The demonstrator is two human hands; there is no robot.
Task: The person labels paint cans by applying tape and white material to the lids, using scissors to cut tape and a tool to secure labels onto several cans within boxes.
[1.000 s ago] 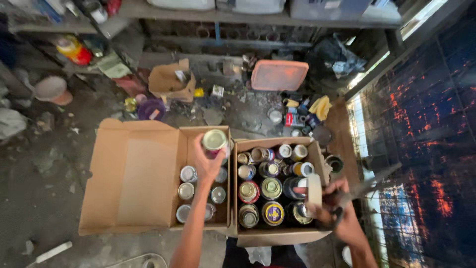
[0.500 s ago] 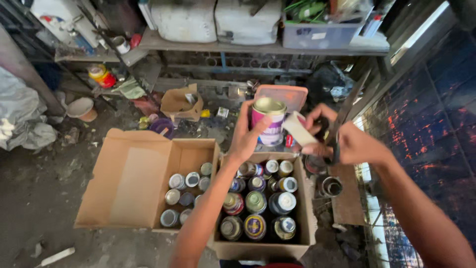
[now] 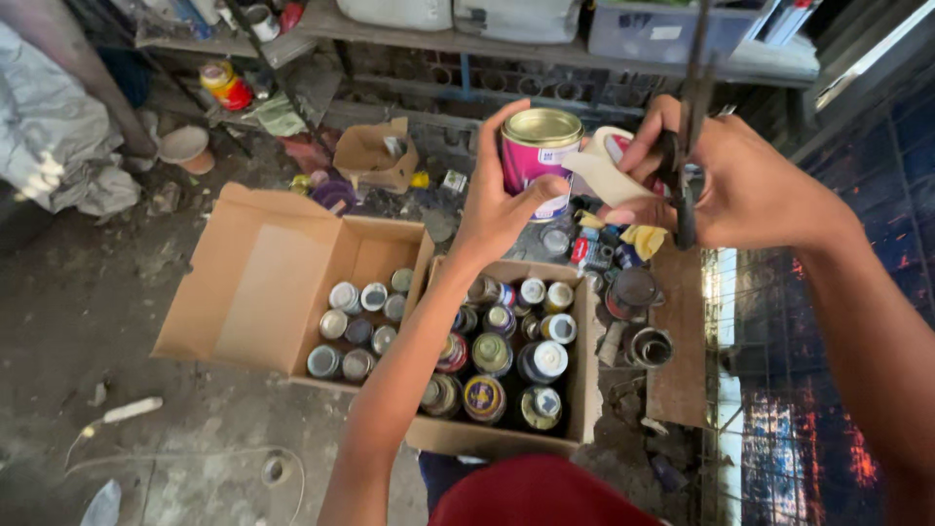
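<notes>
A: State the position of the can (image 3: 538, 156).

B: The pink can with a gold lid is held upright in the left hand (image 3: 497, 209), raised above the two open cardboard boxes. Its long axis runs vertical, lid up. The left fingers (image 3: 502, 122) wrap the can from its left side, with the thumb pressed across the front of the label. The grip is closed around the body of the can.

A: State the position of the right hand (image 3: 740, 185).

B: It sits just right of the can, at about the same height. Its fingers pinch a cream-coloured roll of tape or label strip (image 3: 604, 170), whose free end touches the right side of the can. The same hand also carries a dark scissor-like tool (image 3: 687, 127), hooked over the fingers, its long axis near vertical. Whether the tool is open or closed cannot be read.

A: Which hand is nearer the can?

B: The left hand holds it directly. The right reaches it only through the strip.

A: What lies below the fingers?

B: The right box (image 3: 584, 390), packed with upright cans, and the left box (image 3: 263, 282), with a smaller cluster of cans in its right part. Both rest on the floor (image 3: 88, 321), well below the held can.
</notes>
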